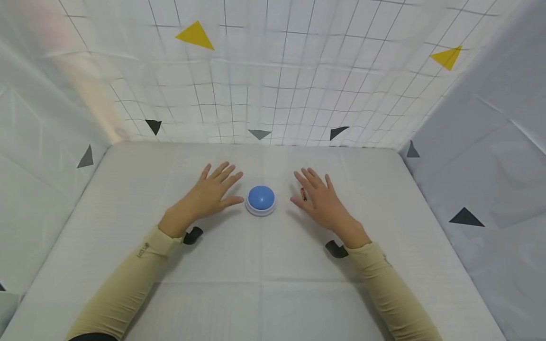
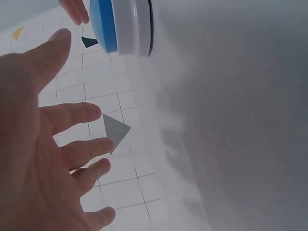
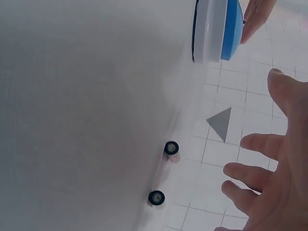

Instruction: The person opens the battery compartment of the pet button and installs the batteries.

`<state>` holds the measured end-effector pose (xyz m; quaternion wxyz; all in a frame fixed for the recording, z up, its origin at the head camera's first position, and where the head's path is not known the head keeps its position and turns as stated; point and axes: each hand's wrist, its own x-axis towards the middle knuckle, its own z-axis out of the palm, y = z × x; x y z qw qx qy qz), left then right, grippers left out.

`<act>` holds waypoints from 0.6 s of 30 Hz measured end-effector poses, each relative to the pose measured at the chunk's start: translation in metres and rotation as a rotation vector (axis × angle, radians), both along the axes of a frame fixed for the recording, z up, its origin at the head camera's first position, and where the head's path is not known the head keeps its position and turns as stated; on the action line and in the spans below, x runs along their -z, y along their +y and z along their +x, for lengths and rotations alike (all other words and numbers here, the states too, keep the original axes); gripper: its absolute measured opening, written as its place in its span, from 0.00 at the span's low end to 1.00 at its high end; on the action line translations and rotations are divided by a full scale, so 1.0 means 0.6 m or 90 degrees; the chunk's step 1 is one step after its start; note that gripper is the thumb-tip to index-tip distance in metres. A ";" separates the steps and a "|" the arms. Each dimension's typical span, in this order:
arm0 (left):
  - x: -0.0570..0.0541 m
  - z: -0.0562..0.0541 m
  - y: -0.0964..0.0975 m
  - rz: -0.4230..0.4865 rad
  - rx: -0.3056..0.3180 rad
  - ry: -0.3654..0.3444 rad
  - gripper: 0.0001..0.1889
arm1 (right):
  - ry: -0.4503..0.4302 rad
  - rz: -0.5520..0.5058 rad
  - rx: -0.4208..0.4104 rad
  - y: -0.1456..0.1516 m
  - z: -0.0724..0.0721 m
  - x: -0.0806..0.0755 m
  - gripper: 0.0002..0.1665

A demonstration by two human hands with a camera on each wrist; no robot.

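A round blue-domed push button [image 1: 261, 197] with a white base [image 3: 210, 31] stands on the white table between the two hands. Left of it, my left hand [image 1: 209, 194] is spread above the table, thumb tip close to the base, holding nothing. On the other side my right hand [image 1: 322, 203] hovers with fingers apart and nothing in its grasp. Beneath that hand lies a small red cylinder [image 1: 303, 193], partly covered by the fingers. The right wrist view has two small cylinders end-on, one upper [image 3: 171, 148] and one lower [image 3: 157, 198], which look like batteries with black-rimmed ends.
A white cloth covers the table [image 1: 204, 308]. A grid-marked sheet [image 1: 273, 71] with yellow and dark triangles hangs at the back, and pale sheets enclose the left [image 1: 38, 189] and right [image 1: 490, 166] sides. Each wrist carries a black mount, left [image 1: 194, 235] and right [image 1: 336, 249].
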<state>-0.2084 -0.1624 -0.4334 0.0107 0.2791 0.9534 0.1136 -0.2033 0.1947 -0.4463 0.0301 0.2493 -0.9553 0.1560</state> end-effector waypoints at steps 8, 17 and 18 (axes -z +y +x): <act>0.015 0.005 0.016 0.000 0.021 -0.008 0.42 | 0.005 -0.003 -0.025 -0.017 0.004 0.014 0.45; 0.021 0.012 0.033 0.027 0.052 -0.030 0.44 | -0.013 0.004 -0.047 -0.043 0.016 0.016 0.45; 0.022 0.012 0.034 0.032 0.056 -0.029 0.44 | -0.016 0.003 -0.050 -0.045 0.018 0.017 0.46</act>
